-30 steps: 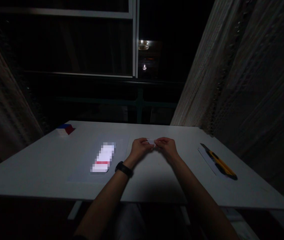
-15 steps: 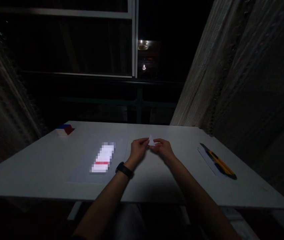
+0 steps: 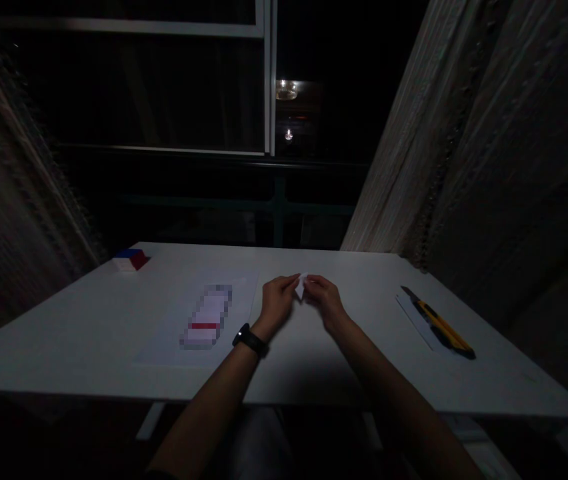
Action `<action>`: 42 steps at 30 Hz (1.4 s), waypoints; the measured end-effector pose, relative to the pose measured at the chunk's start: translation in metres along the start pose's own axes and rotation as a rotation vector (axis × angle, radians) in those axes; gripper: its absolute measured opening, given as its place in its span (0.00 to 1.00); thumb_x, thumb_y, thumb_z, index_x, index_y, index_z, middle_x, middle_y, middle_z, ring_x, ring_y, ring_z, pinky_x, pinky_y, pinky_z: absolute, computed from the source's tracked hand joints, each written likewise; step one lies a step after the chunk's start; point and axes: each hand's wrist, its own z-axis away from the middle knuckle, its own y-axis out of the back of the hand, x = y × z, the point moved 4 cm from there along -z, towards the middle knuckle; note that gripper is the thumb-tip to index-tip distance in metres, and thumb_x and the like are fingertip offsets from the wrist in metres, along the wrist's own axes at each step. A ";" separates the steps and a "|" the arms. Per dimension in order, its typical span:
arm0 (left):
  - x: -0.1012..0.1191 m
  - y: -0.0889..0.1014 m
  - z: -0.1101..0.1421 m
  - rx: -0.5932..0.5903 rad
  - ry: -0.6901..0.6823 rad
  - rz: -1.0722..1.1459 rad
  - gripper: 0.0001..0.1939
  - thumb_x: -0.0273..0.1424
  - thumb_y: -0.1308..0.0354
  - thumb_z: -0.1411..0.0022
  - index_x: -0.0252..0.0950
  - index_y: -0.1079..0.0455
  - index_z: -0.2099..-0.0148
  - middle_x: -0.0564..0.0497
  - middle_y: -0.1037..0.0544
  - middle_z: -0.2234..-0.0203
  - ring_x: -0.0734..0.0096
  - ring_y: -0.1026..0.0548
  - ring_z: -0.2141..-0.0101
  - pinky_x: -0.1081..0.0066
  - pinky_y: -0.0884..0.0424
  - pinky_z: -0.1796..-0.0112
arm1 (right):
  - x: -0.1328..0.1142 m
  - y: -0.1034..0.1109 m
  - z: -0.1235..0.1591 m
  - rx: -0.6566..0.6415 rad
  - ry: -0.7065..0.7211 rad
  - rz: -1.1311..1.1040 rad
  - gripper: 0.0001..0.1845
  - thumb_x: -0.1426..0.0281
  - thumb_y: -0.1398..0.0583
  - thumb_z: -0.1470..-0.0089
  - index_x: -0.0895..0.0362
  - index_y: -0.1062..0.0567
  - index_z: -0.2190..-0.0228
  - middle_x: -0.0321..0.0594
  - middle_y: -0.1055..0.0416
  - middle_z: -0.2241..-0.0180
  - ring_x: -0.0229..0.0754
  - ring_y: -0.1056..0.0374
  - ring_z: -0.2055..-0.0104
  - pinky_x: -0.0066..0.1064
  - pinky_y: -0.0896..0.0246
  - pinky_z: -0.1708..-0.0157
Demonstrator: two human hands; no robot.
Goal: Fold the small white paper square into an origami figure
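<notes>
Over the middle of the white table, a small folded piece of white paper [image 3: 301, 288] is pinched between my two hands. Its lower end narrows to a point. My left hand [image 3: 278, 298], with a black watch on the wrist, grips the paper's left side between thumb and fingers. From the right, my right hand [image 3: 325, 298] closes its fingertips on the upper right part of the paper. The fingers cover part of the folds, and the dim light hides finer detail.
A white sheet [image 3: 164, 343] lies left of my hands, with a pixelated phone-shaped thing [image 3: 207, 317] on it. A blue, white and red cube-like block [image 3: 131, 259] sits far left. On the right, a yellow-and-black utility knife [image 3: 444, 327] rests over white paper [image 3: 417, 320].
The paper has turned in my fingers: its point faced up and now faces down. My right fingers have shifted up along it. The phone-shaped thing has dimmed.
</notes>
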 end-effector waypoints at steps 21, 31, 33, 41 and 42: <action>0.013 0.006 0.004 0.020 0.023 -0.308 0.23 0.42 0.48 0.44 0.35 0.31 0.50 0.40 0.27 0.54 0.54 0.33 0.51 0.56 0.41 0.51 | 0.002 0.013 -0.007 0.161 0.066 -0.100 0.14 0.63 0.32 0.70 0.58 0.26 0.81 0.34 0.33 0.83 0.35 0.37 0.79 0.28 0.39 0.78; -0.010 0.050 0.007 0.062 0.339 -1.049 0.33 0.45 0.58 0.41 0.36 0.51 0.37 0.39 0.54 0.38 0.37 0.68 0.40 0.30 0.62 0.54 | 0.007 0.026 -0.011 0.270 -0.015 -0.142 0.13 0.65 0.31 0.71 0.57 0.27 0.80 0.37 0.30 0.79 0.38 0.33 0.76 0.30 0.33 0.78; -0.016 0.052 0.007 0.054 0.366 -1.030 0.33 0.46 0.59 0.41 0.36 0.50 0.38 0.39 0.55 0.38 0.35 0.67 0.41 0.29 0.60 0.55 | 0.006 0.024 -0.010 0.255 -0.015 -0.137 0.13 0.65 0.31 0.71 0.57 0.28 0.81 0.38 0.30 0.80 0.39 0.33 0.76 0.30 0.33 0.79; -0.018 0.052 0.007 0.089 0.330 -1.031 0.31 0.45 0.60 0.40 0.33 0.46 0.39 0.36 0.52 0.39 0.36 0.66 0.41 0.30 0.60 0.54 | 0.003 0.020 -0.007 0.263 -0.082 -0.181 0.15 0.66 0.30 0.75 0.59 0.28 0.82 0.35 0.31 0.81 0.35 0.36 0.78 0.25 0.35 0.79; -0.015 0.051 0.006 0.105 0.287 -1.037 0.31 0.44 0.59 0.40 0.32 0.45 0.40 0.35 0.51 0.39 0.37 0.66 0.40 0.31 0.61 0.53 | 0.003 0.020 -0.007 0.257 -0.081 -0.183 0.15 0.66 0.30 0.75 0.59 0.27 0.81 0.35 0.31 0.81 0.34 0.36 0.78 0.25 0.35 0.78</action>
